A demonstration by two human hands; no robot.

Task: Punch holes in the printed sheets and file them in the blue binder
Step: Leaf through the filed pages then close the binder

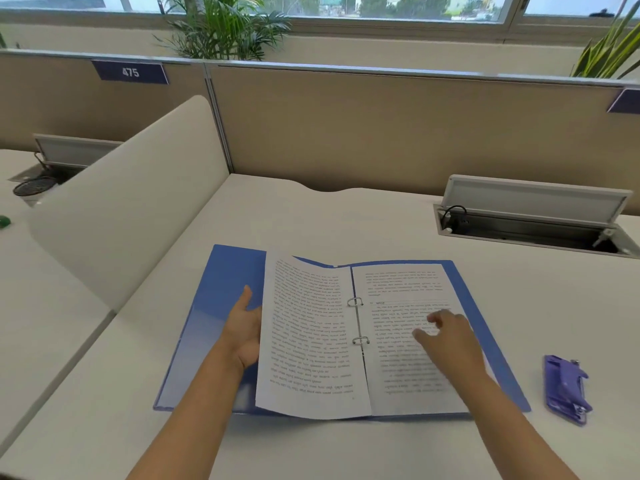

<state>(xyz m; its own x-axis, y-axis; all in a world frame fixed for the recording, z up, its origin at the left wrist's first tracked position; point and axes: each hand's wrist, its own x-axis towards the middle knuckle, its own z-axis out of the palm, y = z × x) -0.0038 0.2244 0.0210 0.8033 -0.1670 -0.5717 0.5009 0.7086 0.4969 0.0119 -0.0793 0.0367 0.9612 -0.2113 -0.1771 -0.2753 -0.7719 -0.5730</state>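
Note:
The blue binder (214, 306) lies open on the white desk. Two metal rings (356, 320) at its spine carry printed sheets. A sheet on the left side (308, 337) is lifted off the cover, and my left hand (244, 332) holds its outer edge, fingers hidden behind the paper and thumb pointing up. Another printed sheet (401, 292) lies flat on the right side. My right hand (446, 336) rests on that sheet with its fingers loosely bent. A purple hole punch (564, 388) lies on the desk to the right of the binder.
A white curved divider (131, 188) stands on the left. An open cable tray with a raised lid (533, 216) is sunk into the desk at the back right. A beige partition (398, 133) closes off the back.

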